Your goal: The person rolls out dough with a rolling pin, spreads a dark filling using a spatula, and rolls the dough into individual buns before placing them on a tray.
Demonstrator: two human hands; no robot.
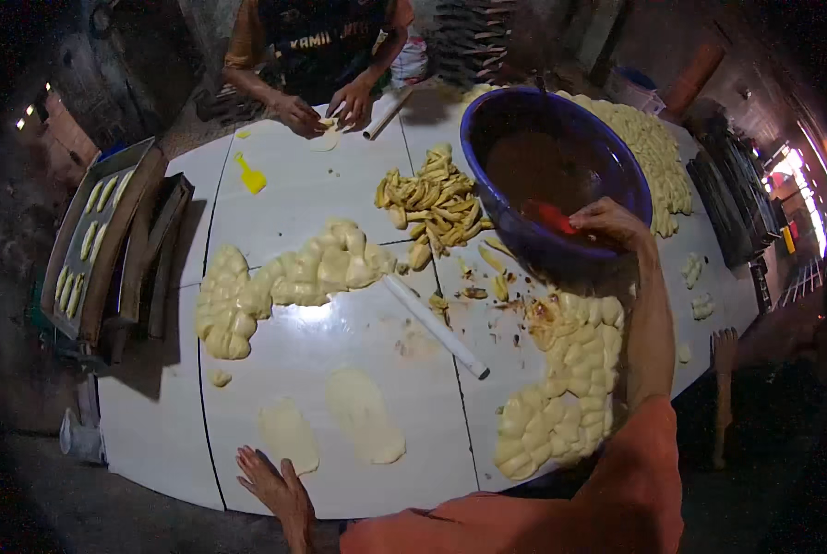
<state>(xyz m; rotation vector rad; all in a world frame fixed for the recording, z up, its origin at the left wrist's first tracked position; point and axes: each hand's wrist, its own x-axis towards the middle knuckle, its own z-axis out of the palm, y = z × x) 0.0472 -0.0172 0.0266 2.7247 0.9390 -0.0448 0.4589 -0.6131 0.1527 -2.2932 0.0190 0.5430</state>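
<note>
My right hand [612, 224] reaches over the near rim of a large purple basin [476, 166]. Its fingers close on a red plastic scraper [552, 218], which dips toward the dark brown filling [547, 166] inside. At the near table edge my left hand [275, 485] lies flat with fingers spread, touching or almost touching a small flattened oval of dough [289, 434]. A larger rolled-out dough sheet [365, 415] lies just right of that oval. Beyond the sheets a white rolling pin [437, 325] rests at a slant, its far end by a curved row of dough balls [312, 268].
Sliced bananas [432, 198] are heaped left of the basin. More dough pieces [566, 388] lie beneath my right arm. A yellow scraper [250, 175] lies far left. Across the table a co-worker's hands [326, 113] handle dough. Metal trays [90, 240] with shaped dough stand at left.
</note>
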